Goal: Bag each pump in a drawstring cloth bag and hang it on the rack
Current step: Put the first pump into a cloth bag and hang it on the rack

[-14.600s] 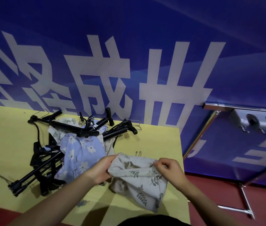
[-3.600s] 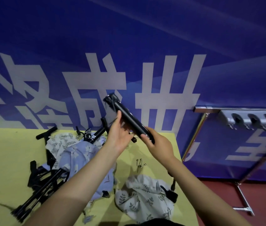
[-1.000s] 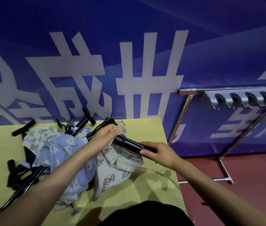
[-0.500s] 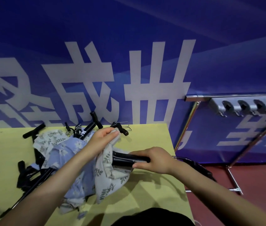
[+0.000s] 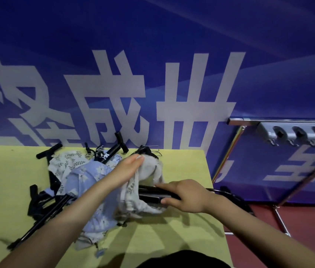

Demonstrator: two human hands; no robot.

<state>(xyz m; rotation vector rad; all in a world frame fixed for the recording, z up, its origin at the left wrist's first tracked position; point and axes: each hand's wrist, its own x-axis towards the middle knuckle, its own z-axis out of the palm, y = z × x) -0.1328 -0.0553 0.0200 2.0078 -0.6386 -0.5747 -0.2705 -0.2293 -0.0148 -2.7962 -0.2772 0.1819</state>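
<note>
The right grip point(image 5: 186, 196) is wrapped around the black pump point(image 5: 152, 194), lying level just above the counter point(image 5: 181, 238); left of it, the left grip point(image 5: 131, 167) pinches the leaf-print bag point(image 5: 133, 192) over the pump's far end

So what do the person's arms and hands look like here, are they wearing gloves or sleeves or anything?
No gloves. The left hand and the right hand are bare, and both forearms are uncovered as far as the picture shows, with no sleeve in view. No watch, ring or bracelet shows at either wrist. A dark garment shows at the bottom edge, at the person's body.
</note>
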